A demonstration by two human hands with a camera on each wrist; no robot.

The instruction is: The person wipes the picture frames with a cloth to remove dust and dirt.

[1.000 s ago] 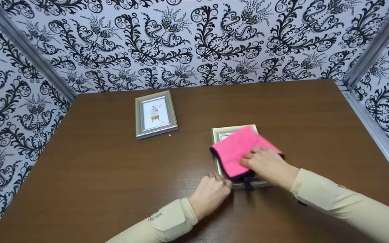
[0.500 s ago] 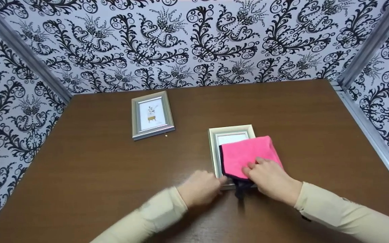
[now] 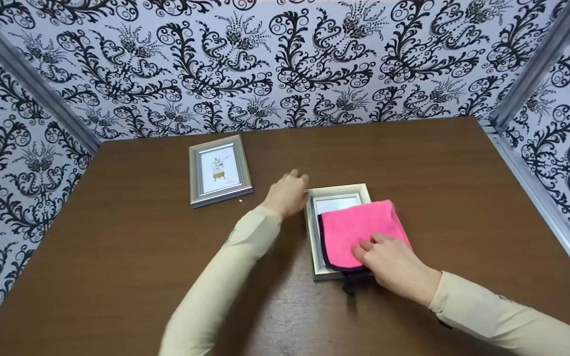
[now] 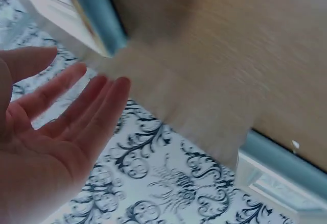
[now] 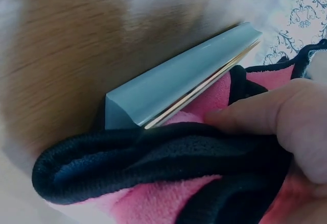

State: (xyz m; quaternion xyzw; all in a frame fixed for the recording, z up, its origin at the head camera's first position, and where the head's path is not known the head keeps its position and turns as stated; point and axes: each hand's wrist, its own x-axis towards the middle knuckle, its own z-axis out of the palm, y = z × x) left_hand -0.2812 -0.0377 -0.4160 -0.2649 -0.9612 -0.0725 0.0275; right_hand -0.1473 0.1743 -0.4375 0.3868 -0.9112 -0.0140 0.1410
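A pale gold picture frame [image 3: 315, 242] lies flat on the table, its lower right part covered by a folded pink cloth [image 3: 356, 225] with black edging. My right hand [image 3: 396, 264] holds the cloth on top of that frame. In the right wrist view the thumb [image 5: 255, 114] lies over the cloth's dark edge beside the frame's side [image 5: 179, 76]; the other fingers are mostly hidden. My left hand [image 3: 286, 195] is just outside the frame's far left corner, palm toward it. The left wrist view shows the left hand [image 4: 61, 137] with loosely extended fingers, holding nothing.
A second picture frame [image 3: 220, 168], with a plant print, lies farther back on the left. A tiny white speck [image 3: 240, 200] is near its lower edge. Patterned walls [image 3: 285, 64] border the brown table [image 3: 141, 267] at the back and sides.
My left hand has left the frame's near left corner and moved away from me to its far left corner. The cloth has slid right and nearer, uncovering the frame's upper left part.
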